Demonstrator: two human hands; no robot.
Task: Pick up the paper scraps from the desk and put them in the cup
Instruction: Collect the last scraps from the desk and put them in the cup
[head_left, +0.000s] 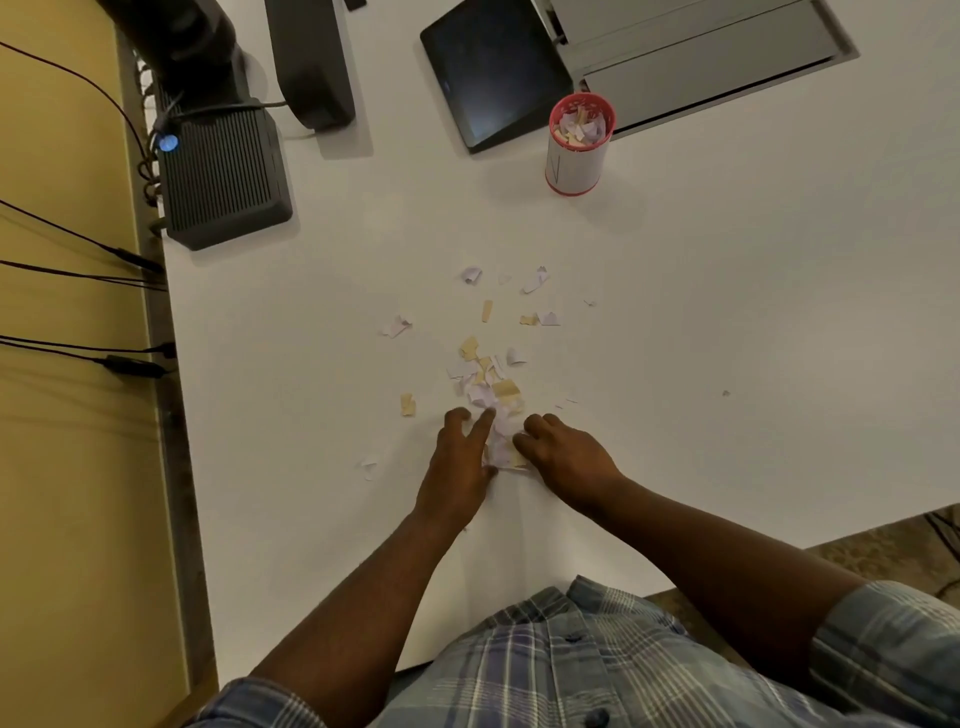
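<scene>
White and tan paper scraps (485, 382) lie scattered across the middle of the white desk (727, 312). A denser heap of scraps (501, 441) sits between my two hands. My left hand (460, 465) rests on the desk at the heap's left side, fingers fairly straight and touching the scraps. My right hand (563, 457) presses in from the right with its fingers curled against the heap. The cup (577, 148), red-rimmed with a white label, stands far back right, holding several scraps.
A dark tablet (493, 73) lies left of the cup, with a grey tray (701, 57) behind it. A black ribbed box (226, 176) and dark stands sit at the back left. Cables hang along the desk's left edge.
</scene>
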